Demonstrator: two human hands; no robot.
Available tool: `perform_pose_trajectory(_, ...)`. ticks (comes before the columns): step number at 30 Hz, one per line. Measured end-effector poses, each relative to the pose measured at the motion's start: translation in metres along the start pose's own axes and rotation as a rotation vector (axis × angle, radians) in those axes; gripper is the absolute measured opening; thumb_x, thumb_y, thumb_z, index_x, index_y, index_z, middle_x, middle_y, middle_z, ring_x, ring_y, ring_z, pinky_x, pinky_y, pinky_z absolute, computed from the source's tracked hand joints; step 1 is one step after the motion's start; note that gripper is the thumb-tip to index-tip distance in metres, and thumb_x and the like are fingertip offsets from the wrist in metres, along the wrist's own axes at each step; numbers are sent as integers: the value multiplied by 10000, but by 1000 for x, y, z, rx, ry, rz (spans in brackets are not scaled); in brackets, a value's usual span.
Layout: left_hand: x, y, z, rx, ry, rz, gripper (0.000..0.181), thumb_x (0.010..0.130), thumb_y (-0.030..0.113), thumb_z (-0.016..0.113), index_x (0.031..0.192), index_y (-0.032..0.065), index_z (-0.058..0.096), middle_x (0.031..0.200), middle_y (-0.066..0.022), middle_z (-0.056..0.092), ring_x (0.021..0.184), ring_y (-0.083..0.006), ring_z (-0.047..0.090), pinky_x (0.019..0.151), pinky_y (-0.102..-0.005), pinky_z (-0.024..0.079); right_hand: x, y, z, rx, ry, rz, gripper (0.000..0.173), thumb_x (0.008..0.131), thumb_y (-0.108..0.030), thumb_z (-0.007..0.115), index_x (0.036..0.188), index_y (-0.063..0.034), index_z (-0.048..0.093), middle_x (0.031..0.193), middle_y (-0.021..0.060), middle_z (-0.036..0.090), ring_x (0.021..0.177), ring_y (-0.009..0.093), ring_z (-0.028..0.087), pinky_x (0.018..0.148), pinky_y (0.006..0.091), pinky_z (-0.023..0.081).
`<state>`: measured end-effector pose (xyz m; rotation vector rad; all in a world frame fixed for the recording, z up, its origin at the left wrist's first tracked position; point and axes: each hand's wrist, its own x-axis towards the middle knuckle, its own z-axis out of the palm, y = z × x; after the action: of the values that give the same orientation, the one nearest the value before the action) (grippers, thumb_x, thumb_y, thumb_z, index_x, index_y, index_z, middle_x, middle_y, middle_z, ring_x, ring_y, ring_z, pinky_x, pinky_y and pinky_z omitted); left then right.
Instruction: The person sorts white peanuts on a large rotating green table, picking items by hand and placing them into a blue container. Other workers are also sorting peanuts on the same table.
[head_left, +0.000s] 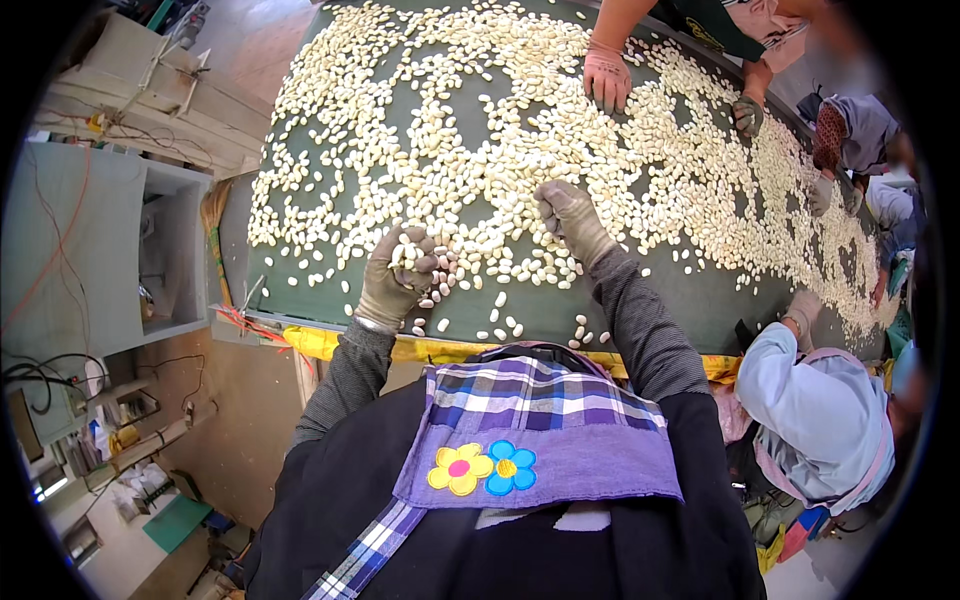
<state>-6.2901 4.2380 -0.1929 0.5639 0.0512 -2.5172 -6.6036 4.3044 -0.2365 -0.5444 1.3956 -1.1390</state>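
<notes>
White beans (517, 176) lie spread over a dark green belt table (330, 300), thick in some places and thin in others. My left hand (394, 274), in a grey-beige work glove, is palm up near the front left. Several beans (406, 253) rest in its curled fingers. Just right of it lie some pinkish or darker beans (445, 271). My right hand (574, 217), gloved the same way, is over the beans near the middle with its fingers curled in. Whether a bean is inside those fingers is hidden.
Across the belt, a co-worker's pink-gloved hand (607, 79) and grey-gloved hand (747, 115) touch the beans. Another person in light blue (817, 427) works to my right. Yellow sheeting (442, 349) lines the near edge. A straw broom (215, 225) stands at the left end.
</notes>
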Motion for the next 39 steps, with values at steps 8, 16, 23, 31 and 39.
perform_pose_trajectory(8, 5, -25, 2, -1, -100, 11, 229, 1050, 247, 482, 1008, 23, 505, 909, -71, 472, 759, -131, 480, 470, -132, 405, 72, 9, -14, -1213, -13, 58, 374, 1036, -365, 386, 1168, -103, 619, 1037, 165, 692, 951, 302, 646, 887, 417, 480)
perform_pose_trajectory(16, 10, -55, 19, 269, 125, 118, 227, 1057, 278, 446, 956, 80, 493, 852, -33, 428, 752, -135, 473, 491, -151, 374, 61, 6, -23, -1380, 65, -75, 413, 1011, -370, 459, 1115, -7, 626, 906, 171, 702, 820, 329, 678, 772, 397, 548)
perform_pose_trajectory(23, 39, -72, 3, -2, -41, -87, 267, 1035, 322, 518, 1041, 56, 541, 953, -96, 512, 792, -143, 513, 535, -169, 457, 17, 25, -59, -665, 11, -163, 288, 955, -271, 566, 1065, -20, 657, 881, 166, 697, 813, 269, 671, 766, 364, 540)
perform_pose_trajectory(31, 60, -100, 22, 230, 32, 32, 277, 1048, 296, 478, 1080, 27, 540, 946, -87, 508, 790, -165, 505, 541, -170, 440, 25, -24, -21, -1239, -190, 116, 408, 1044, -263, 322, 1347, -80, 525, 1314, 183, 614, 1229, 317, 594, 1058, 455, 437)
perform_pose_trajectory(39, 65, -117, 34, 19, -38, -42, 209, 1041, 284, 500, 954, 94, 489, 868, -21, 411, 741, -101, 420, 452, -137, 317, 12, -12, -60, -791, -497, 26, 302, 975, -280, 564, 1112, -29, 661, 914, 131, 715, 781, 216, 702, 634, 362, 560)
